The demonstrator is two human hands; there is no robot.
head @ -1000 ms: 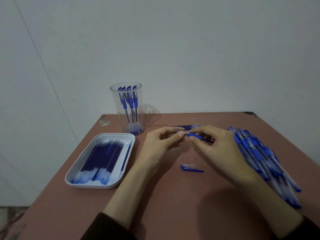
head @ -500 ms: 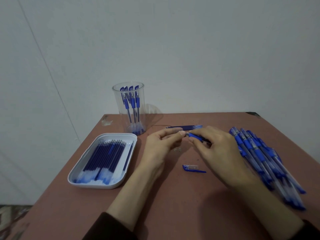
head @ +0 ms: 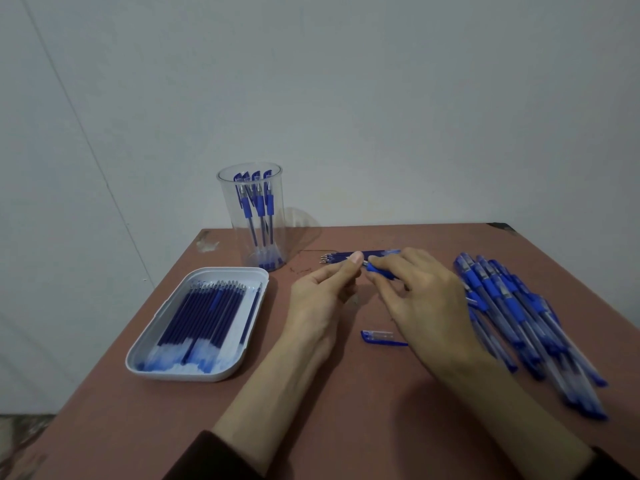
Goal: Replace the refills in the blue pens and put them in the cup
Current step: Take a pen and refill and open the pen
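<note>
- Nearest me, two dark sleeves (head: 207,459) come in from the bottom edge, with bare forearms reaching out over a reddish-brown surface (head: 363,410).
- To the left lies a shallow white tray (head: 187,375) holding a row of blue refills (head: 204,313) side by side. One refill lies apart from the row, along the tray's right wall.
- Between the two forearms, a clear pen cap (head: 379,337) with a blue clip lies flat, just beside the right wrist and touching neither arm.
- The left hand (head: 322,296) is curled, thumb and forefinger pinching one end of a blue pen (head: 377,269).
- The right hand (head: 422,296) meets it from the other side, its fingers bent round the pen's blue grip. The hand covers the rest of the barrel, so I cannot tell how that part looks.
- On the right, a pile of blue pens (head: 509,306) fans out along the surface. The right wrist and forearm hide its inner edge, and the near ends are blurred.
- Just behind the fingertips a few loose refills (head: 334,258) lie crosswise. The hands block their middle.
- Farther back and to the left, the clear cup (head: 227,223) stands upright near the surface's far edge, with several capped pens (head: 258,209) upright inside.
- Behind everything is a plain pale wall (head: 381,98).
</note>
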